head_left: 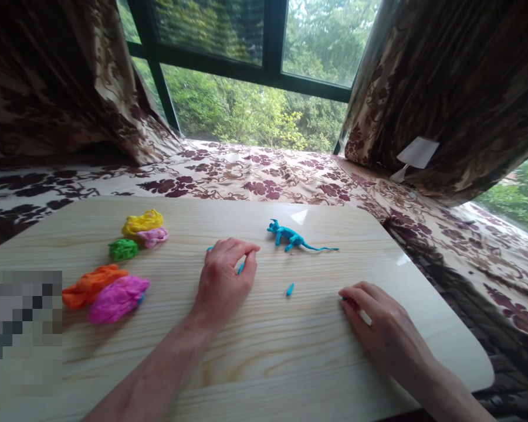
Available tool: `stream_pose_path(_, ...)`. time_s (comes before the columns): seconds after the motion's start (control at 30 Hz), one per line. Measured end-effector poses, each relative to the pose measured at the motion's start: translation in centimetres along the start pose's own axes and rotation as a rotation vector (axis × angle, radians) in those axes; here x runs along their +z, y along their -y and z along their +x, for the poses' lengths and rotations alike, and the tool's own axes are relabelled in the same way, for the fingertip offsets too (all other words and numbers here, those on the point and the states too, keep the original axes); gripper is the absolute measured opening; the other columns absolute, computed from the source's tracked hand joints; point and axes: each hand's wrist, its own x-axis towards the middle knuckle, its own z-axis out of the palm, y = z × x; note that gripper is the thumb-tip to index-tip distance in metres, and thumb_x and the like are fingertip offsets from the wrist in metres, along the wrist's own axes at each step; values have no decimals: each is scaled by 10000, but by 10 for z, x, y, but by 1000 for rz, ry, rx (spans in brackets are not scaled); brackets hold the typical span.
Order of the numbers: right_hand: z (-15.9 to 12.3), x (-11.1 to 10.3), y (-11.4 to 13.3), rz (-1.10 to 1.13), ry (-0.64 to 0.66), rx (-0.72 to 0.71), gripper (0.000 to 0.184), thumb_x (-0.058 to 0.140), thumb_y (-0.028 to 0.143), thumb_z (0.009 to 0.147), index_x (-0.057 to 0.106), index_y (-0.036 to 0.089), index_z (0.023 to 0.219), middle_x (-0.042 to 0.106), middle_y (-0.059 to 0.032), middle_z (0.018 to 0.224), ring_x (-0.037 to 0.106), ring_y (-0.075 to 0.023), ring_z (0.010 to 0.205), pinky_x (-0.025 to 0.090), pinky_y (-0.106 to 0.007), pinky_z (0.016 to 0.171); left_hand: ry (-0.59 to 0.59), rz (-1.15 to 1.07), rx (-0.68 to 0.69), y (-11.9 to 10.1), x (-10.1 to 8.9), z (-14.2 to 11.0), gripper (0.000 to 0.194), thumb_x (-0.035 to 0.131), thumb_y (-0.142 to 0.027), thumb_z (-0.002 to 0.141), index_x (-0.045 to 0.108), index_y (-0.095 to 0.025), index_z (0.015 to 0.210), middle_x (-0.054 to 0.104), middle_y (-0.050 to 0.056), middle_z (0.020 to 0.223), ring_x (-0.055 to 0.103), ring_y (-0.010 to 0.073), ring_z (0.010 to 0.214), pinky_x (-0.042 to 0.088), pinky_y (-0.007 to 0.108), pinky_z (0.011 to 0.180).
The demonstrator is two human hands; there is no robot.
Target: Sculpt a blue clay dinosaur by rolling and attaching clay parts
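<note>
A blue modelling-clay animal figure [286, 234] with horns, legs and a long thin tail rests toward the far side of the table. Nearer to me lies a small tapered piece of blue clay [290, 289]. My left hand [224, 272] is left of the figure, thumb and forefinger tips together; whatever they pinch is hidden. Bits of blue clay [241, 268] show through its finger gap and behind its knuckles. At the right, my right hand [385, 322] is closed, a tiny speck of blue clay [344, 299] between its thumb and fingertips.
On the left of the pale wood-grain table [255, 363] sit yellow [143, 223], light pink [154, 236], green [123, 250], orange [92, 285] and bright pink clay lumps [118, 300]. Beyond are floral fabric, curtains, a window and a white lamp [418, 152]. A blurred patch covers the left edge.
</note>
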Motion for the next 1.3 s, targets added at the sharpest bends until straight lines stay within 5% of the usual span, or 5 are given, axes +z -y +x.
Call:
stream_pose_path(0.13, 9, 2, 5, 11, 17, 13, 113, 465, 164, 835, 565, 214, 850, 582, -28, 815, 551, -176, 768, 441, -304, 699, -8, 1, -9, 1, 0, 0, 170, 472, -204, 793, 635, -223, 838, 634, 14, 859, 549, 186, 889, 416, 331, 844)
stream_pose_path(0.3, 13, 5, 10, 137, 39, -66, 205, 439, 164, 866, 565, 227, 1015, 586, -38, 932, 551, -160, 841, 454, -287, 745, -2, 4, -13, 2, -1, 0, 174, 469, -202, 795, 637, -220, 837, 635, 14, 860, 546, 185, 894, 413, 326, 845)
stream_pose_path(0.57, -18, 4, 15, -97, 82, -243, 422, 429, 116, 835, 463, 158, 1253, 508, -112, 1222, 448, -237, 1118, 427, -380, 903, 9, 1, -5, 0, 1, -1, 166, 471, -207, 800, 633, -218, 834, 633, 15, 852, 548, 183, 886, 409, 326, 848)
stream_pose_path(1.03, -27, 9, 30, -259, 109, -410, 447, 395, 200, 877, 394, 80, 1308, 338, -107, 1396, 300, -211, 1291, 395, -382, 993, 48, 14, 18, 2, 4, -2, 171, 472, -210, 806, 638, -202, 846, 627, 15, 854, 544, 173, 873, 409, 316, 836)
stream_pose_path(1.3, -21, 11, 13, -279, 101, -203, 460, 373, 234, 894, 350, 118, 1340, 318, -76, 1411, 272, -203, 1304, 346, -403, 1030, 40, 28, 6, 4, 4, -2, 174, 468, -211, 806, 637, -199, 843, 630, 17, 845, 546, 174, 870, 412, 318, 835)
